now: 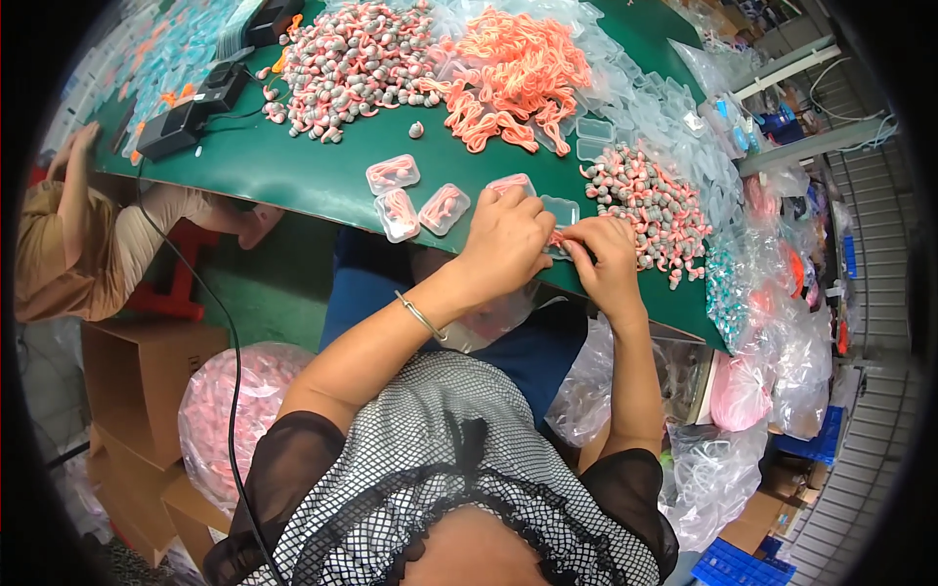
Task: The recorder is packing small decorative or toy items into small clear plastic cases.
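Observation:
My left hand [506,239] and my right hand [608,256] meet at the near edge of the green table [293,171]. Both pinch a small pink item [559,238] over a clear plastic case [560,209], which my fingers partly hide. Three closed clear cases with pink pieces inside, one [393,174], another [398,215] and a third [445,209], lie just left of my left hand. A pile of grey-and-pink earpieces [653,200] sits right of my right hand.
A larger grey-and-pink pile [347,63] and a heap of orange-pink cords [513,73] lie further back, with several empty clear cases [635,98]. Black devices [191,112] stand at the left. Another person [78,234] sits left. Cardboard boxes [137,371] and plastic bags [762,361] surround my seat.

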`<state>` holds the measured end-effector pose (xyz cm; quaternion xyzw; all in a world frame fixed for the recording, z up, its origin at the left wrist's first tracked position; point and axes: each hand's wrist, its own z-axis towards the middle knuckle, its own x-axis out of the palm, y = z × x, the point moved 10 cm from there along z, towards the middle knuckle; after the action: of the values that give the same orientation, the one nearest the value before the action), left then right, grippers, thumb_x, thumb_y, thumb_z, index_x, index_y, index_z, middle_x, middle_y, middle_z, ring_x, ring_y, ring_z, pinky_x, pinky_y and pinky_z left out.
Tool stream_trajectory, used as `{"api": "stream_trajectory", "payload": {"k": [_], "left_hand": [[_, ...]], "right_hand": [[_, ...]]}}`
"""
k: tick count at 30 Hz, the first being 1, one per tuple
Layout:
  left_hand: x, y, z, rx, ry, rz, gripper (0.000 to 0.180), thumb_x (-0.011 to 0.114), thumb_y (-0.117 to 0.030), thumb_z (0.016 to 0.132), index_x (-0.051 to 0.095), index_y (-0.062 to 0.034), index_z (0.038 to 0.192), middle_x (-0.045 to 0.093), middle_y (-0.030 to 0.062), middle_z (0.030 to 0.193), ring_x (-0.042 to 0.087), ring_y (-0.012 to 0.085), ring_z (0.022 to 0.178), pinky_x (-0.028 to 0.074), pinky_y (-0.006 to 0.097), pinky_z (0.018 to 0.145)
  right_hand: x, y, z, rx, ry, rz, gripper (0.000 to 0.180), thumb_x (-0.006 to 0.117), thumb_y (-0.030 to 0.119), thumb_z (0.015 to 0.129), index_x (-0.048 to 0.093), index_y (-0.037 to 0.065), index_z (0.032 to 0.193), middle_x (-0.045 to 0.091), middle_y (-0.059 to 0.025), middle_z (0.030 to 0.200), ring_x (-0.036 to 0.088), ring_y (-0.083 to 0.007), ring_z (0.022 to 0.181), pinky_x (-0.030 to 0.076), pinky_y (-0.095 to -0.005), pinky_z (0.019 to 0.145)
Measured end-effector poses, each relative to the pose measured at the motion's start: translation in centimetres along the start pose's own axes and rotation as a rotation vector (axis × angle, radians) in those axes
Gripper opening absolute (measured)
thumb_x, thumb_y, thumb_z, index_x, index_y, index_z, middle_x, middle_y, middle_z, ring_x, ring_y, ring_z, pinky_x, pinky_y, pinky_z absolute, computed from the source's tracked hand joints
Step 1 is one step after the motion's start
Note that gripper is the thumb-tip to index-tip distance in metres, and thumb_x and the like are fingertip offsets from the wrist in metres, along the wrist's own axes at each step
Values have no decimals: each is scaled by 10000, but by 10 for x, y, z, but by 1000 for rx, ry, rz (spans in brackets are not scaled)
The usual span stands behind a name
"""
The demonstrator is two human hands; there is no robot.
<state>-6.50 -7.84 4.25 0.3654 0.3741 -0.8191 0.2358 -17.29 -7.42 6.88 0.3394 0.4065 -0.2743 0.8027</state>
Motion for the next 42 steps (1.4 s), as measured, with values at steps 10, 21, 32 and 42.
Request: {"api": "stream_trajectory", "payload": {"k": [10,21,32,42], "left_hand": [[-3,-2,0,5,-25,-3,458,856,-274,623,650,-118,1001,613,22,916,550,236,954,353,411,812],[-3,-4,2,25,-15,41,458,848,-292,633,645,-116,1005,618,22,908,550,237,932,351,418,818],[-3,-3,2,-19,5,-3,553,863,-253,623,607,-106,1090,650,26,873,584,223,894,341,415,785],[-2,-3,2,33,-17,-32,543,842,-237,655,618,-108,1133,641,22,887,616,218,892,346,414,789]], "right_hand": [[-1,-4,-9,69,-14,12,172,722,43,795,701,39,966,609,-87,921,595,-283,878,485,-392,767],[-3,-17,16,23,-5,-225,186,705,122,829,698,92,1012,641,-62,958,588,-256,956,392,-423,875],[-15,-24,10,68,-134,-40,103,747,25,768,676,21,842,610,-107,799,610,-296,778,475,-398,691],[-13,2,-23,60,-100,32,283,784,43,739,684,15,1002,633,-132,890,629,-306,839,509,-395,729]]}}
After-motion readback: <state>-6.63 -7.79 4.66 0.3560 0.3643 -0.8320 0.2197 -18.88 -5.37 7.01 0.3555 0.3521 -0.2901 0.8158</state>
